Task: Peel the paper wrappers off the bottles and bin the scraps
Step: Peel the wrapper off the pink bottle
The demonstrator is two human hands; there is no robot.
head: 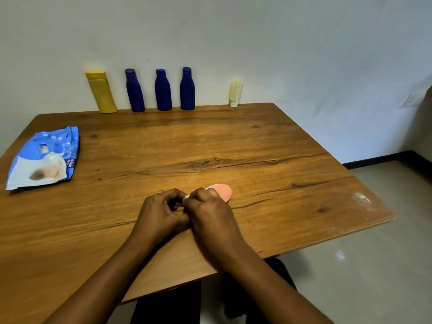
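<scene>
Both hands meet at 6 o'clock on the wooden table [257, 146], knuckles up, fingers curled in tight. The right hand [211, 215] is wrapped round the pink bottle [223, 191]; only its smooth, rounded peach end shows, poking out past the fingers toward 1 o'clock and lying low on the tabletop. The left hand [161, 212] sits touching the right, thumb and fingertips pinched narrow on a white scrap [186, 197] right between the two hands (tiny, papery-looking, can't tell more than that).

Along the back edge by the wall, approx 11 to 12 o'clock, there's a row of containers. The yellow bottle [101, 93] is flat-sided with a square cap and leans left. Then come three dark blue bottles w/ narrow necks and matte bodies: the left blue bottle [135, 91], the middle blue bottle [163, 91] and the right blue bottle [187, 90], all upright and bare. Further right, at 1 o'clock, stands a small cream container [235, 93], ribbed, w/ a white base.

At 9 o'clock a glossy blue-and-white wipes pack [44, 157] lies flat and crinkled near the table's left edge. The tabletop has warm brown grain w/ dark knots and a chalky smear at 3 o'clock.
</scene>
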